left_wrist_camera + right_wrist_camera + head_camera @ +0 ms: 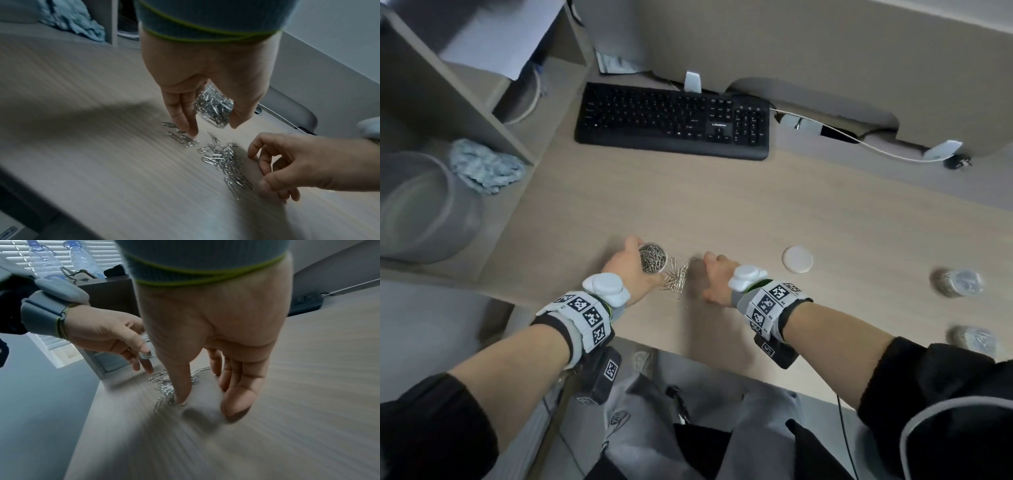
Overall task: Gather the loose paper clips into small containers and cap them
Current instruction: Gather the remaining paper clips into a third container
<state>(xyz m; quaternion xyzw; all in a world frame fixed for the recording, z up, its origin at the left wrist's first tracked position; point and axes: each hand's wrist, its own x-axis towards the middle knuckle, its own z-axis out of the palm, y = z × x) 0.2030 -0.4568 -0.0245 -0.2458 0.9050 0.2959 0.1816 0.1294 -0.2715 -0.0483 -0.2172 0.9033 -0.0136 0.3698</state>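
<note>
Paper clips [224,160], thin silver wire loops, lay in a loose heap on the counter [722,205] near its front edge, between the two hands. A smaller cluster lay just beside the heap, under the left fingers [185,116].

The left hand [626,270] gripped a small clear container [653,258], thumb on one side and fingers on the other; it was open-topped and nearly full of clips. It was held just beside the heap, and whether it touched the counter could not be told.

The right hand [717,277] stood just on the other side of the heap, its fingers [236,374] loosely bent and spread with the tips at the counter and the thumb at the edge of the clips; it held nothing.

A round white lid [797,259] lay flat on the counter to the right of the right hand, apart from it. Farther toward the right edge stood two more clear containers [957,282], blurred, each with clips inside; whether they were capped could not be told.

A black keyboard [674,121] sat at the back of the counter, well apart from the clips. A crumpled blue cloth [484,168] lay at the left, beside a shelf divider.
</note>
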